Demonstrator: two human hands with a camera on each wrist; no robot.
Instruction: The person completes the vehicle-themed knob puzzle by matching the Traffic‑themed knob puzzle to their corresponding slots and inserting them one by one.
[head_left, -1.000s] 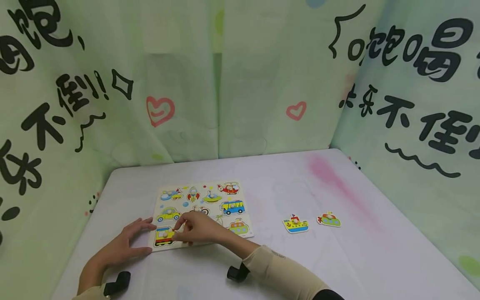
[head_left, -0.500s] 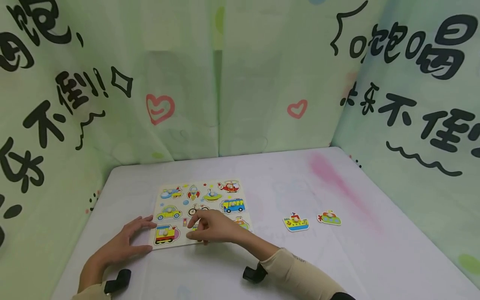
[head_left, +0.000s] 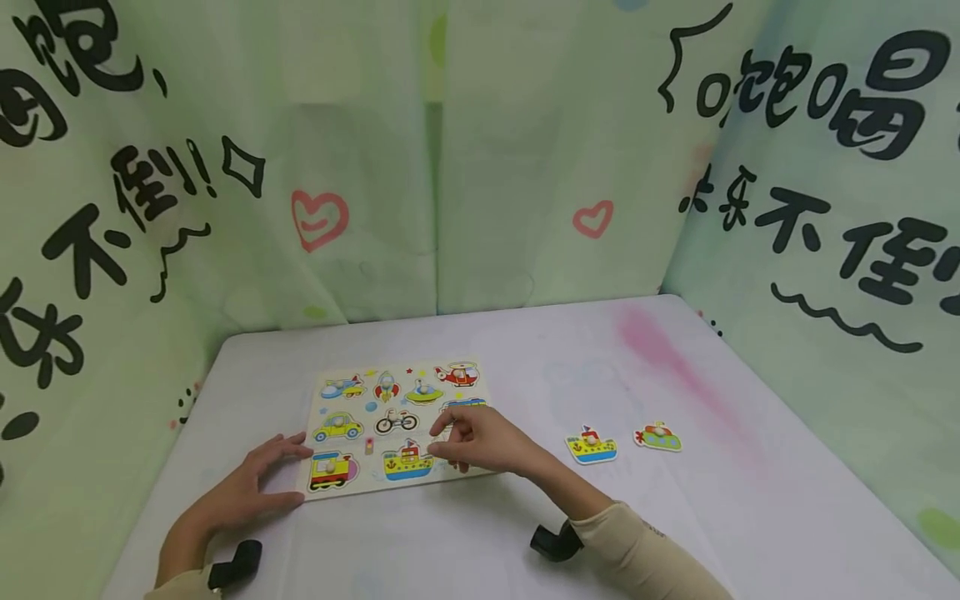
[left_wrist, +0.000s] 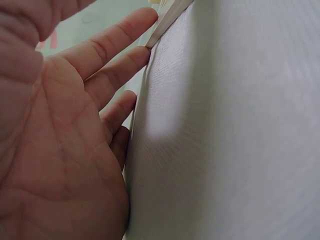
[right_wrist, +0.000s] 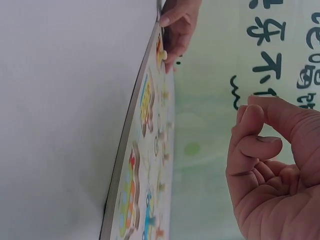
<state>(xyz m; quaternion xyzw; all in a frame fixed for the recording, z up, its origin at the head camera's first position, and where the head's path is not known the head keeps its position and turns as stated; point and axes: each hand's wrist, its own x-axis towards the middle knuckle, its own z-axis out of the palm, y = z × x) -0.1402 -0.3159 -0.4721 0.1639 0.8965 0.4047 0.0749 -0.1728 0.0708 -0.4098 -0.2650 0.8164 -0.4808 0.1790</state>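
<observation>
A peg puzzle board [head_left: 371, 477] with vehicle pictures lies on the table. My left hand [head_left: 251, 483] rests at its left edge, fingers extended; in the left wrist view two fingertips [left_wrist: 145, 52] meet the board's side. My right hand [head_left: 483, 437] is over the board's lower right, fingers loosely bent and holding nothing, covering part of the bus and the submarine slot. The train piece [head_left: 332, 471] sits at the board's lower left. A boat-shaped recess [head_left: 408, 461] shows beside it. Right of the board lie a boat piece [head_left: 592, 450] and a submarine piece [head_left: 657, 437].
The white-covered table [head_left: 600, 533] bears a pink stain [head_left: 660, 346] at the back right. Printed green curtains [head_left: 495, 250] enclose it behind and at both sides. Black camera mounts [head_left: 557, 542] hang at both wrists.
My right hand has left the train piece and moved right across the board, uncovering the bicycle and the boat recess. The left hand has kept its place.
</observation>
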